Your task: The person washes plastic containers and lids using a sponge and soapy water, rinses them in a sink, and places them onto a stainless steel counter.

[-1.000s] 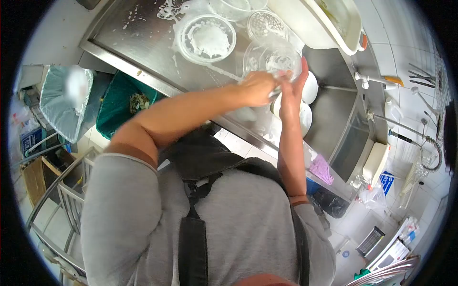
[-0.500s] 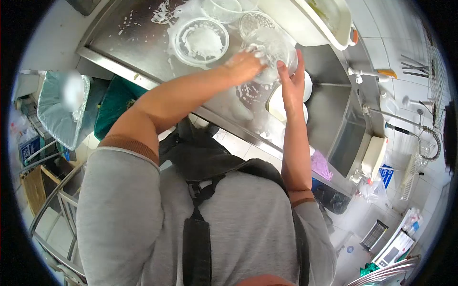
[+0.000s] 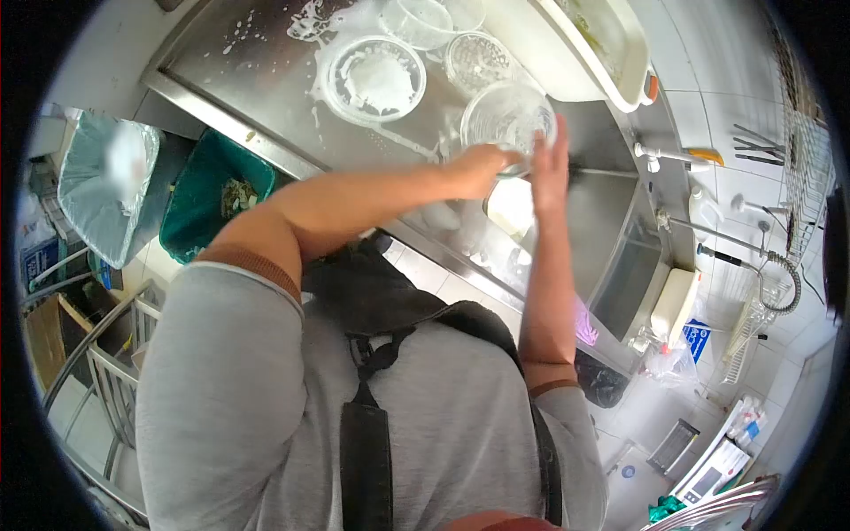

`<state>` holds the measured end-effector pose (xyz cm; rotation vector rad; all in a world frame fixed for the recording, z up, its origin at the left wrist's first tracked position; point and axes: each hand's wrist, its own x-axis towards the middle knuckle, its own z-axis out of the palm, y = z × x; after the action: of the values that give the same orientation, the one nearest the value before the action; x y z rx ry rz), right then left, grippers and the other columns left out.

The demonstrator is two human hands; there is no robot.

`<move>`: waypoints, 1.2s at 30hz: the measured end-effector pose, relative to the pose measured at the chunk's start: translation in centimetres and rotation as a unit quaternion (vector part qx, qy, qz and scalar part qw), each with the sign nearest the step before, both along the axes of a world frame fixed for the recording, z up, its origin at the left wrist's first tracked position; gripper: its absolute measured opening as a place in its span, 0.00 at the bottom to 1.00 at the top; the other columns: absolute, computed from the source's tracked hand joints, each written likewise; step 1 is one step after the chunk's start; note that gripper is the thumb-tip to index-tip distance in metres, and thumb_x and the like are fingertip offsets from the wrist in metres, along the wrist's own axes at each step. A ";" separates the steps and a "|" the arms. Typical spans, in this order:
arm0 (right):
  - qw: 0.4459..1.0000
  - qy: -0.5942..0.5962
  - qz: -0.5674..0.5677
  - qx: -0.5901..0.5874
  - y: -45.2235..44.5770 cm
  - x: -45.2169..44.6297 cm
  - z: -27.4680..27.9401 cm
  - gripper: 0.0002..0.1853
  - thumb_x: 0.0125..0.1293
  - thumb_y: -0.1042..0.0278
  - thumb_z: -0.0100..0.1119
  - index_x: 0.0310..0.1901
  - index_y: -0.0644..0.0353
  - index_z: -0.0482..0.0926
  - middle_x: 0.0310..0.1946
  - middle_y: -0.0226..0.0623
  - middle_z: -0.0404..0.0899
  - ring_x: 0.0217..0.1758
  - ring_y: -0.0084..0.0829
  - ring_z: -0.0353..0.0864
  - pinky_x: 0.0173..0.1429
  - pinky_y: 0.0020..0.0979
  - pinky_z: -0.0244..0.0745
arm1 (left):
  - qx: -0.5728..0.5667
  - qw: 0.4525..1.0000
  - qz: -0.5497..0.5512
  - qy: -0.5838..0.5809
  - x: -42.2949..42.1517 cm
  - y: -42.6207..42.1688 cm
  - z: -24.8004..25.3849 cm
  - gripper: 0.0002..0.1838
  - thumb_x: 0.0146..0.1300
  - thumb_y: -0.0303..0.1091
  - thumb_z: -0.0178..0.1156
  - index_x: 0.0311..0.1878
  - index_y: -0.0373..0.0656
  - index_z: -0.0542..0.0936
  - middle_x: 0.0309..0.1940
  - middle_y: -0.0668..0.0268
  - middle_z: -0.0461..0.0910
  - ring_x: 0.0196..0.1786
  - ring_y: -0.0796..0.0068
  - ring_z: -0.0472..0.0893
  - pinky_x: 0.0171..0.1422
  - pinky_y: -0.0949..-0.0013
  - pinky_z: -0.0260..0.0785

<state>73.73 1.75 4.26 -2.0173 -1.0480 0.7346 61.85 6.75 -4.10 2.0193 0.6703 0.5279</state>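
Note:
A clear round plastic tub with suds on it is tilted over the sink side of the metal counter. My left hand has its fingers closed at the near rim. On the tub's right side, my right hand grips the edge, thumb and fingers pointing up along it. Left of these lies another clear round tub with white foam inside. Behind it stand a further clear tub and a wet, bubble-covered one. White containers sit just below my hands, partly hidden.
The metal sink lies to the right, with a tap and a spray hose at the wall. A large white bin stands at the back. Left of the counter are a green-lined bin and a clear-lined bin.
The tub has moved down and right, toward the sink, with both hands. My left hand has gone from its soapy inside to the near rim. The bubbly tub behind shows more fully.

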 end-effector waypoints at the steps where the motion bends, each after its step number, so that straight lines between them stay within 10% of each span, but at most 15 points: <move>1: 0.998 0.065 -0.008 -0.010 0.2 0.2 0.5 0.41 0.65 0.50 0.57 0.72 0.57 0.50 0.68 0.55 0.55 0.69 0.48 0.56 0.72 0.41 0.50 | 0.143 0.975 -0.141 0.094 -0.8 1.3 -1.0 0.20 0.59 0.29 0.52 0.55 0.37 0.76 0.43 0.49 0.81 0.51 0.52 0.79 0.59 0.57 0.68; 3: 0.992 0.125 -0.018 -0.019 0.6 0.0 0.0 0.40 0.65 0.50 0.57 0.72 0.57 0.50 0.68 0.53 0.56 0.69 0.48 0.57 0.71 0.42 0.52 | 0.276 0.942 -0.151 0.120 -0.2 2.3 -0.8 0.20 0.59 0.31 0.53 0.54 0.36 0.76 0.45 0.47 0.80 0.52 0.48 0.78 0.59 0.55 0.68; 5: 0.967 -0.225 0.055 0.103 0.7 0.0 -3.5 0.38 0.67 0.46 0.52 0.72 0.57 0.53 0.67 0.53 0.60 0.67 0.47 0.63 0.67 0.41 0.61 | -0.103 0.994 0.020 0.041 1.9 0.1 1.0 0.21 0.58 0.34 0.58 0.55 0.40 0.76 0.46 0.50 0.81 0.54 0.51 0.77 0.58 0.56 0.69; 7: 0.980 -0.172 0.037 0.096 0.6 1.5 -3.5 0.38 0.68 0.41 0.48 0.72 0.56 0.54 0.65 0.53 0.63 0.65 0.45 0.65 0.64 0.40 0.64 | -0.145 0.974 0.058 -0.165 1.4 -1.0 1.5 0.26 0.57 0.42 0.61 0.57 0.39 0.75 0.52 0.47 0.77 0.58 0.48 0.74 0.62 0.55 0.65; 9: 0.999 -0.003 0.016 0.027 0.1 3.6 -1.9 0.37 0.67 0.38 0.48 0.70 0.53 0.58 0.56 0.48 0.67 0.55 0.37 0.68 0.58 0.36 0.66 | -0.047 0.976 -0.207 0.050 0.1 -0.6 0.3 0.34 0.61 0.55 0.56 0.63 0.40 0.71 0.62 0.46 0.70 0.66 0.46 0.67 0.70 0.53 0.57; 10: 0.997 0.080 0.006 -0.007 0.1 4.1 -1.5 0.37 0.67 0.36 0.48 0.70 0.51 0.61 0.52 0.46 0.69 0.50 0.33 0.70 0.55 0.34 0.68 | 0.158 0.947 -0.230 0.161 -2.9 0.9 3.3 0.39 0.64 0.64 0.45 0.68 0.42 0.65 0.67 0.49 0.63 0.72 0.47 0.57 0.74 0.52 0.48; 15: 0.985 0.117 -0.044 0.121 0.8 2.7 -2.5 0.36 0.65 0.36 0.51 0.61 0.61 0.65 0.42 0.40 0.71 0.40 0.31 0.72 0.48 0.34 0.70 | 0.124 0.937 -0.177 0.273 -0.1 0.7 3.8 0.35 0.70 0.58 0.40 0.72 0.44 0.58 0.70 0.54 0.61 0.75 0.57 0.51 0.76 0.57 0.46; 16: 0.970 0.194 -0.081 0.124 0.7 3.1 -3.9 0.36 0.66 0.38 0.51 0.61 0.63 0.65 0.44 0.41 0.71 0.42 0.32 0.73 0.50 0.35 0.70 | -0.087 0.990 -0.103 0.030 3.1 -1.1 0.1 0.31 0.71 0.54 0.42 0.70 0.44 0.61 0.66 0.56 0.65 0.72 0.61 0.57 0.73 0.61 0.50; 18: 0.925 0.347 -0.032 0.148 -0.1 1.2 -3.9 0.33 0.69 0.42 0.48 0.61 0.66 0.64 0.52 0.43 0.72 0.51 0.36 0.75 0.57 0.38 0.70 | -0.549 0.778 0.003 -0.306 4.0 -1.6 0.9 0.20 0.70 0.40 0.49 0.62 0.44 0.69 0.52 0.62 0.73 0.55 0.73 0.71 0.60 0.72 0.62; 22: 0.902 0.377 -0.121 0.172 -0.2 -1.7 -2.7 0.34 0.69 0.38 0.45 0.59 0.64 0.67 0.51 0.42 0.74 0.53 0.36 0.75 0.59 0.39 0.70 | -0.559 0.771 0.076 -0.297 2.4 -0.3 2.9 0.23 0.59 0.21 0.55 0.59 0.43 0.69 0.44 0.63 0.75 0.46 0.75 0.75 0.46 0.75 0.68; 27: 0.900 0.387 -0.050 0.194 0.0 -0.9 -1.7 0.38 0.67 0.31 0.41 0.58 0.65 0.69 0.53 0.41 0.74 0.57 0.36 0.73 0.60 0.37 0.69 | -0.208 0.935 0.099 -0.268 1.3 -0.9 3.3 0.23 0.49 0.20 0.62 0.52 0.38 0.74 0.42 0.53 0.80 0.51 0.61 0.80 0.53 0.65 0.73; 36: 0.923 0.327 -0.010 0.202 -0.4 -2.3 -0.4 0.42 0.67 0.29 0.36 0.66 0.64 0.61 0.63 0.42 0.65 0.66 0.37 0.64 0.71 0.38 0.55 | -0.296 0.920 0.076 -0.245 0.3 0.2 5.2 0.15 0.50 0.22 0.59 0.43 0.36 0.76 0.39 0.60 0.78 0.38 0.71 0.78 0.40 0.70 0.70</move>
<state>71.44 1.35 3.90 -1.2827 -0.7003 0.9941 62.18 6.98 1.14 1.2092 0.5839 0.7804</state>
